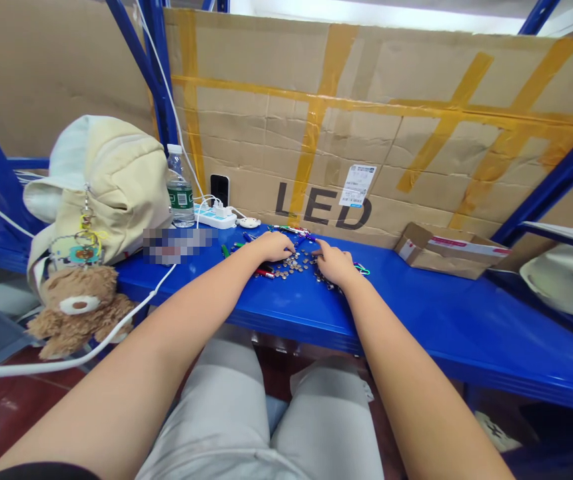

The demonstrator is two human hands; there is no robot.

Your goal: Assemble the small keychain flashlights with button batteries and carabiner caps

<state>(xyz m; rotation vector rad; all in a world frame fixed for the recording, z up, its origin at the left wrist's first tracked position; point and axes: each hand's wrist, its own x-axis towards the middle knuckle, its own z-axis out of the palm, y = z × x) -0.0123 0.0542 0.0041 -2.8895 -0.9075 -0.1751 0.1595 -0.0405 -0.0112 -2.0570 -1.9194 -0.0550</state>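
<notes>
Small discs (294, 263) lie on the desk (286, 303) between the left hand (272, 247) and right hand (335, 264); whether either grips anything, I cannot tell. They look light, stiff and slippery, best pinched by the rims.

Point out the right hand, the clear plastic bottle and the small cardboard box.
Right hand (335, 266): head view, on the back of the hand.
Clear plastic bottle (180, 193): head view, on its green label.
Small cardboard box (444, 259): head view, on its front wall.

One head-worn view from above the lap (239, 400), forward and down at the nearby blue tabletop (446, 307)
</notes>
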